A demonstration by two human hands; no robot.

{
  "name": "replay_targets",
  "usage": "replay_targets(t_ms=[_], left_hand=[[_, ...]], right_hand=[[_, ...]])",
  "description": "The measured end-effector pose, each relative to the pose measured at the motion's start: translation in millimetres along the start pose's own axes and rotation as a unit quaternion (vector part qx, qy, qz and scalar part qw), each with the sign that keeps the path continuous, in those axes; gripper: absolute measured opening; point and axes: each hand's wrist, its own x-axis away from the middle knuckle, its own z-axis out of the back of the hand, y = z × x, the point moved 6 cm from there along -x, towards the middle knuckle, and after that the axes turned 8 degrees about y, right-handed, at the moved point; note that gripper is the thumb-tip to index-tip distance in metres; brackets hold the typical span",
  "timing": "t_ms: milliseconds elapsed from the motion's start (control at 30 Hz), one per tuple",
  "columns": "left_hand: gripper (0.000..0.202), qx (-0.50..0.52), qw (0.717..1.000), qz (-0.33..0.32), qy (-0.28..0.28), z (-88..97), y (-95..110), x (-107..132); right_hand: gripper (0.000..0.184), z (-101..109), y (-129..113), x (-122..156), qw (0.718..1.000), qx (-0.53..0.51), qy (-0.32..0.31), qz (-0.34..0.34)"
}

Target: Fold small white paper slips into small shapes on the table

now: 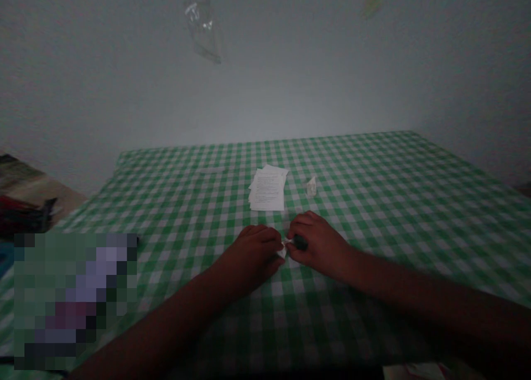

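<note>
Pinching a small white paper (pixel 282 252) with left hand (pixel 258 251) and right hand (pixel 317 239), lower centre of frame; seemingly partway through working it, with crumpled scrap (pixel 311 188) already aside just right of centre, printed sheets (pixel 267 191) apparently unworked at centre.

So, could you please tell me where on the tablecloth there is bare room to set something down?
The tablecloth looks bare right of the small scrap, and behind the paper stack toward the wall. It's crowded before the stack, where left hand and right hand share a white piece; pixelation hides the front left.
</note>
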Motion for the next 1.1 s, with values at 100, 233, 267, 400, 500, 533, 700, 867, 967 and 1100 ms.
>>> replay_targets(t_ms=[100,233,267,400,500,533,700,867,967,1100], left_hand=[[0.016,-0.003,1.0,0.004,0.003,-0.4,-1.7,-0.6],[0.017,0.001,1.0,0.012,-0.007,-1.9,-3.3,-0.6],[0.018,0.003,1.0,0.012,-0.007,-2.1,-3.4,-0.4],[0.018,0.003,1.0,0.021,-0.007,-1.0,-3.1,0.8],[0.018,0.004,0.999,0.036,-0.009,1.2,-2.0,1.1],[0.018,0.004,0.999,0.039,-0.01,1.8,-1.5,1.1],[0.018,-0.001,0.999,0.041,0.0,2.8,-0.8,1.2],[0.019,-0.013,0.999,0.041,-0.003,2.0,-0.2,1.7],[0.019,-0.022,0.999,0.045,-0.009,3.3,2.2,1.0],[0.02,-0.025,0.998,0.054,-0.014,7.3,5.6,0.6]], right_hand=[[0.009,-0.5,1.6,-0.7,1.0,-0.002,0.004,-0.008],[0.008,-1.1,3.9,-1.8,1.0,-0.005,0.004,-0.014],[0.007,-1.3,4.9,-2.4,1.0,-0.005,0.005,-0.015],[0.008,-0.5,11.5,-5.7,1.0,-0.003,0.018,-0.019],[0.009,4.4,14.4,-6.8,0.999,-0.03,0.034,-0.016],[0.009,6.7,14.9,-6.5,0.998,-0.044,0.04,-0.02],[0.009,12.2,9.8,-2.2,0.997,-0.047,0.045,-0.029],[0.015,3.3,6.7,-0.9,0.999,0.0,0.021,-0.03],[0.012,-0.8,13.4,-3.2,0.998,0.002,0.018,-0.052],[0.011,-2.1,18.7,-5.6,0.998,-0.002,0.021,-0.057]])
